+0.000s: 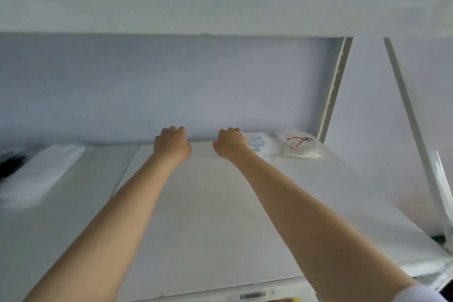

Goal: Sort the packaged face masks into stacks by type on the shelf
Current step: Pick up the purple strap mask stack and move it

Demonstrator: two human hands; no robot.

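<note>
The one head-worn camera sits at the front edge of the shelf [210, 208] and faces forward and somewhat down, along its top toward the back wall [171, 86]. It is near: both forearms [127, 198] run from the frame's bottom to the shelf's far edge. The wide lens tilts the upright [335, 91] at the right rear corner.

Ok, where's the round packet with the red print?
In the head view the round packet lies at the back right of the shelf, near the upright post, just right of the blue-printed packet beside the right hand.
</note>
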